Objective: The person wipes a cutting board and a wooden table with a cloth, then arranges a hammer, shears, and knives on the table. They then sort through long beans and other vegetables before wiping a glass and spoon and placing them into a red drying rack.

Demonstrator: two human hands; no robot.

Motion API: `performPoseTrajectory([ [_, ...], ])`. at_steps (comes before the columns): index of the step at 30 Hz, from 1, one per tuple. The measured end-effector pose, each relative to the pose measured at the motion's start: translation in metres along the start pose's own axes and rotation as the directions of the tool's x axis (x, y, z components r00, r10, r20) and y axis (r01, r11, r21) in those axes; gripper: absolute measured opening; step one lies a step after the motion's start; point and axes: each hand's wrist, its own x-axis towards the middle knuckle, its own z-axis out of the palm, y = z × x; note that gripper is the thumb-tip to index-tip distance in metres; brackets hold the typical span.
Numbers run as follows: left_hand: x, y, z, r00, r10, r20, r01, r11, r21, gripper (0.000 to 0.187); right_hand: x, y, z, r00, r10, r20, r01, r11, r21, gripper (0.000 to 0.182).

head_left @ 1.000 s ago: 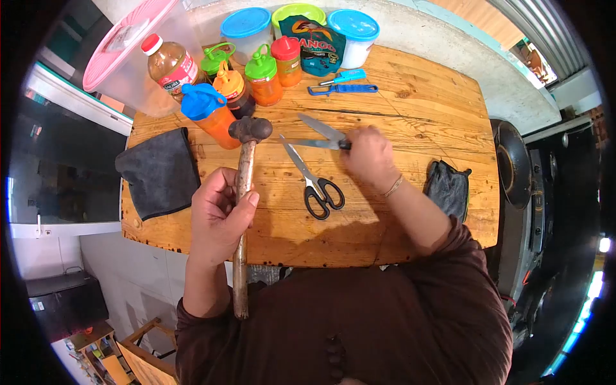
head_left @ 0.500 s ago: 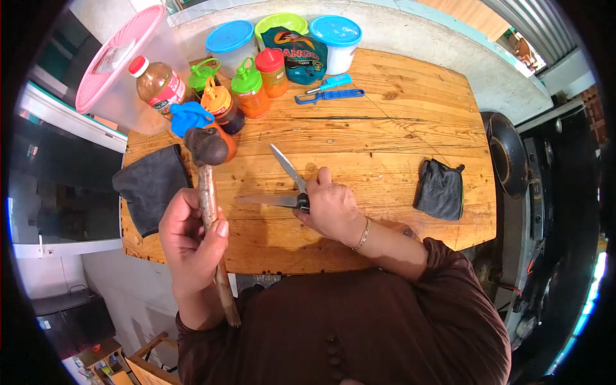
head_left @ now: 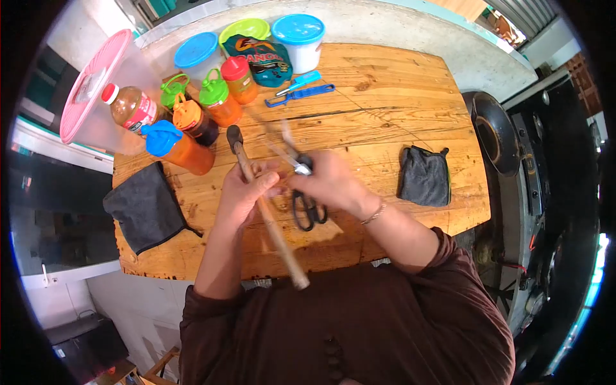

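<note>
At frame centre, the left hand (head_left: 240, 192) gripped a wooden-handled hammer (head_left: 264, 212) mid-shaft, its head pointing toward the bottles (head_left: 192, 122) at upper left. The right hand (head_left: 330, 183) clasped open scissors (head_left: 301, 186) beside it, blades blurred, above the wooden table (head_left: 398, 96). Grey cloths (head_left: 425, 176) lay to either side.

The person wears a dark maroon-brown long-sleeved top; both sleeves are pushed up, leaving the forearms bare; a row of matching round buttons runs down the front; a thin metal bangle circles the wrist of the right hand (head_left: 328, 184); the left hand (head_left: 247, 192) wears nothing.
</note>
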Motion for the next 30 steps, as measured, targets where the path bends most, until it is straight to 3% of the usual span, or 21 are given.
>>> performPoseTrajectory([
  [1,0.008,-0.008,-0.005,0.988,0.042,0.148,-0.044,0.999,0.011,0.034,0.001,0.001,0.015,0.992,-0.104,-0.072,0.101,0.994,-0.045,0.034],
  [2,0.008,-0.016,-0.003,0.992,0.059,0.115,-0.059,0.998,0.004,0.032,0.002,0.005,0.029,0.968,-0.210,-0.137,0.197,0.975,-0.098,0.035],
  [3,0.003,-0.014,0.010,0.994,0.075,0.080,-0.075,0.997,-0.003,0.029,-0.006,-0.011,0.019,0.996,-0.089,0.005,0.089,0.979,-0.184,0.037],
  [5,0.004,-0.019,0.020,0.997,0.066,-0.046,-0.062,0.995,0.081,0.020,-0.016,-0.010,0.009,0.983,-0.184,0.026,0.185,0.967,-0.177,0.039],
  [7,0.002,-0.019,0.033,0.994,0.014,-0.109,-0.015,1.000,-0.013,0.016,-0.024,0.002,0.011,0.959,-0.283,0.025,0.282,0.938,-0.202,0.036],
  [10,0.003,-0.029,0.045,0.976,0.003,-0.216,-0.021,0.997,-0.080,0.017,-0.042,0.016,-0.010,0.925,-0.327,0.195,0.353,0.929,-0.115,0.042],
  [12,0.002,-0.034,0.052,0.962,0.044,-0.269,-0.072,0.993,-0.096,0.024,-0.048,0.054,-0.030,0.729,-0.668,0.152,0.670,0.741,0.046,0.058],
  [14,-0.005,-0.032,0.050,0.963,0.042,-0.267,-0.073,0.992,-0.105,0.022,-0.062,0.093,-0.067,0.754,-0.652,-0.080,0.563,0.704,-0.434,0.074],
  [16,-0.010,-0.032,0.042,0.960,0.097,-0.263,-0.117,0.991,-0.061,0.021,-0.077,0.126,-0.105,0.796,-0.497,-0.347,0.138,0.706,-0.694,0.073],
  [17,-0.016,-0.026,0.056,0.937,0.138,-0.319,-0.169,0.983,-0.073,0.020,-0.079,0.158,-0.109,0.810,-0.463,-0.359,0.038,0.653,-0.756,0.066],
  [19,-0.021,-0.024,0.046,0.943,0.134,-0.303,-0.161,0.985,-0.065,0.018,-0.083,0.205,-0.109,0.838,-0.417,-0.351,0.008,0.652,-0.758,0.055],
  [21,-0.031,-0.021,0.051,0.942,0.154,-0.299,-0.185,0.980,-0.078,0.013,-0.083,0.224,-0.115,0.871,-0.399,-0.287,0.141,0.761,-0.633,0.046],
  [24,-0.052,-0.021,0.062,0.880,0.241,-0.409,-0.294,0.953,-0.072,0.012,-0.047,0.231,-0.134,0.866,-0.386,-0.316,0.235,0.874,-0.424,0.040],
  [26,-0.071,-0.017,0.068,0.866,0.229,-0.445,-0.291,0.954,-0.075,0.013,0.008,0.229,-0.162,0.757,-0.410,-0.509,0.294,0.909,-0.295,0.042],
  [28,-0.084,-0.017,0.069,0.833,0.285,-0.475,-0.364,0.928,-0.083,0.013,0.069,0.225,-0.177,0.649,-0.482,-0.589,0.260,0.868,-0.424,0.048],
  [30,-0.100,-0.016,0.068,0.790,0.308,-0.530,-0.394,0.918,-0.054,0.015,0.109,0.225,-0.145,0.572,-0.498,-0.652,-0.043,0.775,-0.630,0.050],
])
